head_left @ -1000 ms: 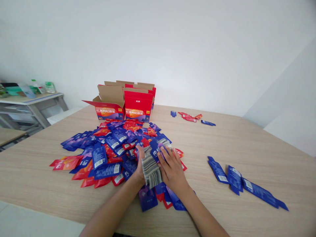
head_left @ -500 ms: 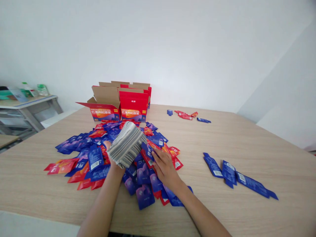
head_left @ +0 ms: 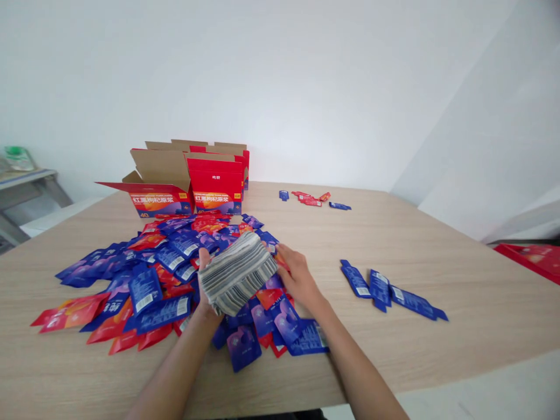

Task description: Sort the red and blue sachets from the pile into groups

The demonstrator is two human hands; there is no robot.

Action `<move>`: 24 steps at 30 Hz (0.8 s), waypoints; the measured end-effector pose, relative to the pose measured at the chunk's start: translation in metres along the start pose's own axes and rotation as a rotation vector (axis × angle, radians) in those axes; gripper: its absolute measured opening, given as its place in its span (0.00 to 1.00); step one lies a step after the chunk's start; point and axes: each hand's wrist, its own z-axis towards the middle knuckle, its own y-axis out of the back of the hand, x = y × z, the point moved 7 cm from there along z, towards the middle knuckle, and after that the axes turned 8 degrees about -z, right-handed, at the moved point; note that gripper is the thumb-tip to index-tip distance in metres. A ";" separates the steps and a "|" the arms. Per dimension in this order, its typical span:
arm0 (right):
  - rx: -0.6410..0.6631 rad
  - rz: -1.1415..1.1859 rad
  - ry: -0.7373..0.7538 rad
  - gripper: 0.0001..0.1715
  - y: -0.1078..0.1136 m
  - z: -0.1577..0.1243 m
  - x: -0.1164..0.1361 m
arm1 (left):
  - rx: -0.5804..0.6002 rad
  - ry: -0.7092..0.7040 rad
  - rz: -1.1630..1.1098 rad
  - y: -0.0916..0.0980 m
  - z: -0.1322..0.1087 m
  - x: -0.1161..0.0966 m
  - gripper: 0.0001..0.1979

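My left hand (head_left: 204, 294) is closed around a thick grey-and-white striped block (head_left: 238, 273), perhaps a folded cloth; its exact kind I cannot make out. The thumb lies against the block's left side, and the rest of the fingers are hidden under it. By the block's right end is my right hand (head_left: 301, 280), fingers stretched out and partly apart, some tips hidden behind the block. Whether they touch it is unclear. Below and around both hands spreads a heap of blue and red sachets (head_left: 164, 312), with a blue sachet (head_left: 308, 338) at its right edge.
Open red cartons (head_left: 217, 186) stand behind the heap, flaps up. Several blue sachets (head_left: 380, 287) lie on the table at the right. A few red sachets (head_left: 310, 199) and blue ones lie further back. A side table (head_left: 26, 178) stands at far left; a red object (head_left: 536, 259) is at far right.
The view has turned to the right. The striped block is tilted differently and is closer to my right hand. The blue sachet at my right fingertips no longer shows there.
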 end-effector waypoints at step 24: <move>0.306 -0.364 -0.919 0.20 0.017 -0.059 -0.145 | 0.082 0.172 -0.155 0.009 0.006 0.020 0.47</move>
